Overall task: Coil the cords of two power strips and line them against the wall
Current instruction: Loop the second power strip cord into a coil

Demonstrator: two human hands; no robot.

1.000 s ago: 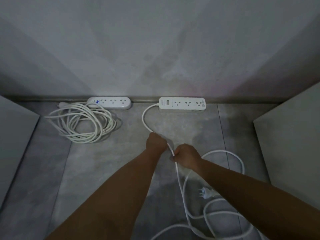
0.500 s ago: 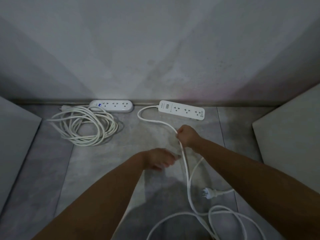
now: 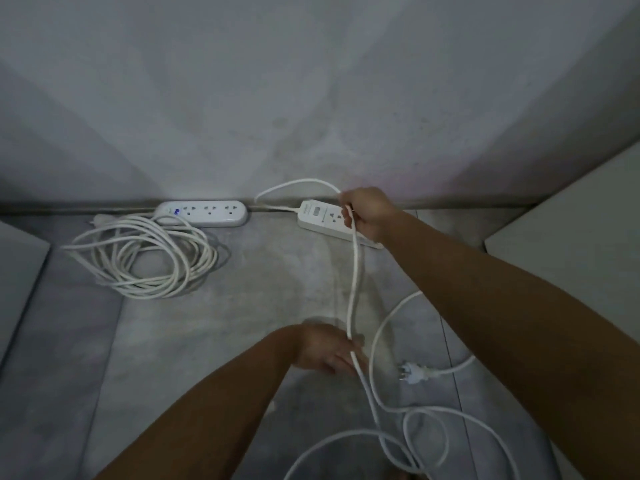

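Observation:
Two white power strips lie on the grey floor by the wall. The left power strip [image 3: 204, 213] sits flush to the wall with its coiled cord [image 3: 145, 254] in front of it. The right power strip [image 3: 323, 221] lies skewed, its far end hidden under my right hand [image 3: 369, 211]. That hand is shut on the loose white cord [image 3: 355, 278], which loops up against the wall and runs down to my left hand [image 3: 329, 349]. My left hand pinches the same cord lower down. The cord's plug [image 3: 414, 372] lies on the floor to the right.
Several slack loops of the loose cord [image 3: 426, 431] sprawl over the floor at the bottom right. Pale flat panels stand at the far left [image 3: 17, 268] and far right [image 3: 568, 230]. The grey wall [image 3: 311, 98] closes the back.
My right hand has carried the cord up to the wall over the right power strip, raising a loop. My left hand has slid down the cord and closed on it. The strip has skewed.

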